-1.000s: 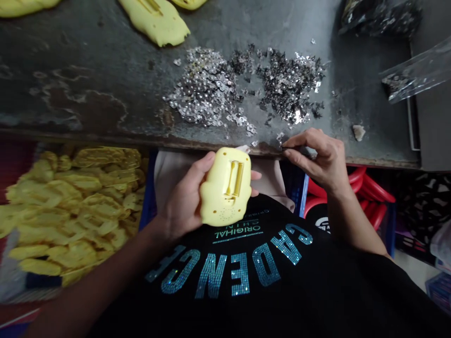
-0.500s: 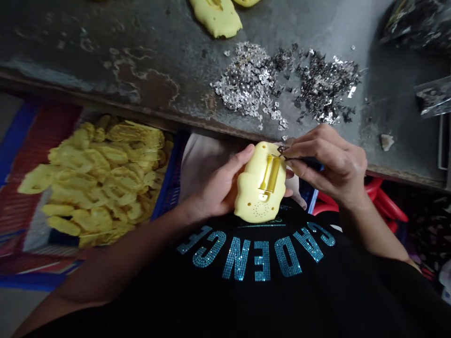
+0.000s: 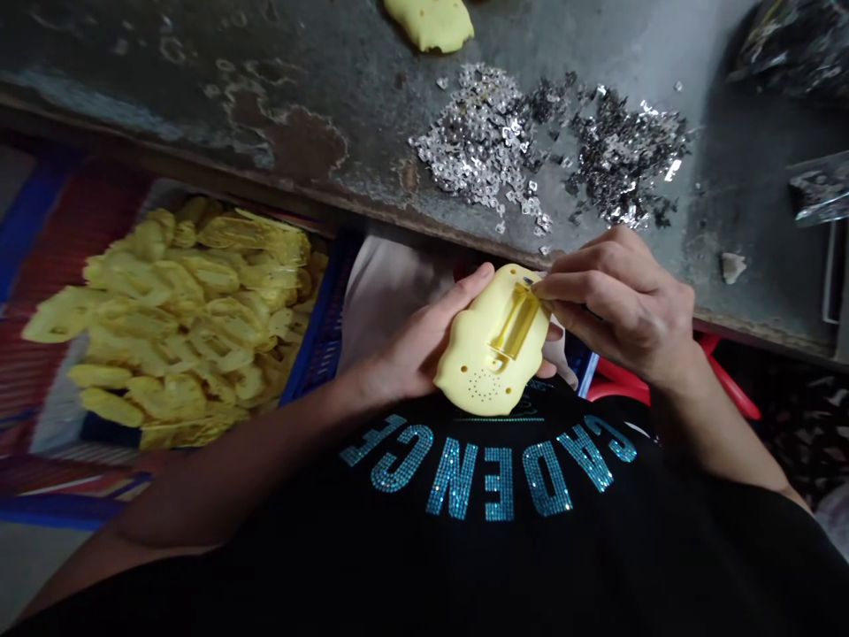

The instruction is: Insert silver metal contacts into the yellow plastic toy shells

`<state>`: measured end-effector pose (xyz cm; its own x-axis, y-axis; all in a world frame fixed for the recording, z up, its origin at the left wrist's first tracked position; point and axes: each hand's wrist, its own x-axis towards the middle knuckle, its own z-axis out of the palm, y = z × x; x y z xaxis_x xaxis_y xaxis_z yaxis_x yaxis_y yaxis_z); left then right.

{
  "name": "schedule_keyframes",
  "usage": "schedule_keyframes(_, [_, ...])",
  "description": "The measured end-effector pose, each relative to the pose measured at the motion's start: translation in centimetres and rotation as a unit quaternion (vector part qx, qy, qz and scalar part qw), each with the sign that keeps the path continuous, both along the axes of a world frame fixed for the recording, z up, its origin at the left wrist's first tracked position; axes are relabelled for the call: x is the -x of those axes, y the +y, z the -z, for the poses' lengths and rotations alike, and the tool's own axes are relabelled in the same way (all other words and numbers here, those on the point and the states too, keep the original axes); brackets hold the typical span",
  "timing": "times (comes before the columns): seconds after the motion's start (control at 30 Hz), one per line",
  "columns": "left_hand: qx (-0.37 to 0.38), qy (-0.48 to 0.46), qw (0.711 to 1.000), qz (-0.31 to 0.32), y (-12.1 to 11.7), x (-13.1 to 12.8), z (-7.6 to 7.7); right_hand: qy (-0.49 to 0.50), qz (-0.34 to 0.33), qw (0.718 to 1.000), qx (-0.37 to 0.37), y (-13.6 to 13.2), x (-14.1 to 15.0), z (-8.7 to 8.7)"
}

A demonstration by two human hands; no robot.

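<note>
Head view, looking down at both hands:

1. The left hand (image 3: pixel 415 354) is cradling a yellow plastic shell (image 3: pixel 468 372) just above the chest, with the thumb lying along the shell's upper edge and the other fingers (image 3: pixel 547 367) curling underneath, their tips showing past its far side.
2. The right hand's thumb and fingers (image 3: pixel 563 287) are pressing close together in a pinch at the shell's top edge, touching it beside a rectangular slotted recess (image 3: pixel 516 323). A tiny piece is sitting between the fingertips, though it is too small and shaded to identify.
3. Both forearms are angling inward from the sides, the right wrist raised and bent above the shell, the left arm reaching across a black T-shirt (image 3: pixel 478 478) spelling CADENCE in teal rhinestones.
4. The shell is facing up, its slot near the right hand and a cluster of small holes (image 3: pixel 484 385) near the chest.
5. Small silver pieces (image 3: pixel 481 133) and darker glinting ones (image 3: pixel 623 155) are lying in two adjoining heaps on a scarred metal worktop (image 3: pixel 133 53), close to its near edge and beyond the right hand.
6. A yellow shell (image 3: pixel 428 22) is lying at the worktop's far side, while many more yellow shells (image 3: pixel 179 327) are filling a blue plastic crate (image 3: pixel 325 336) below the edge, left of the person.
</note>
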<state>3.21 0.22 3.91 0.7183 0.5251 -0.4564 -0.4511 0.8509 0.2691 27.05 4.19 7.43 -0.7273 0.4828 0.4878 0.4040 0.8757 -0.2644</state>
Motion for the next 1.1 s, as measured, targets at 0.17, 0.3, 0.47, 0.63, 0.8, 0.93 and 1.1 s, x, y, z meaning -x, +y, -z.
schedule_keyframes(0.17, [0.01, 0.003, 1.0, -0.002, 0.0, -0.3, -0.3, -0.002, -0.005, 1.0, -0.028, -0.1, -0.1, 0.5])
schedule_keyframes(0.3, [-0.004, 0.007, 1.0, -0.001, -0.1, -0.4, -0.4, -0.008, 0.0, 1.0, -0.006, -0.3, -0.3, 0.6])
schedule_keyframes(0.47, [-0.014, 0.007, 1.0, -0.012, -0.2, -0.5, -0.4, 0.037, 0.02, 0.999, 0.035, -0.8, -0.4, 0.8])
schedule_keyframes(0.63, [-0.021, 0.006, 1.0, 0.005, -0.2, -0.4, -0.3, 0.052, 0.04, 0.998, 0.018, -0.9, -0.2, 1.2])
schedule_keyframes(0.8, [-0.021, 0.01, 1.0, -0.004, -0.4, -0.4, 0.0, 0.032, 0.028, 0.999, -0.005, -1.0, 0.3, 1.8])
schedule_keyframes(0.93, [-0.031, 0.025, 0.999, -0.02, -0.5, -0.2, 0.2, 0.045, 0.017, 0.998, 0.028, -1.1, 0.6, 1.6])
schedule_keyframes(1.1, [-0.065, 0.055, 0.996, -0.025, -0.5, 0.0, -0.4, 0.111, 0.048, 0.985, 0.119, -1.0, 0.8, 1.0])
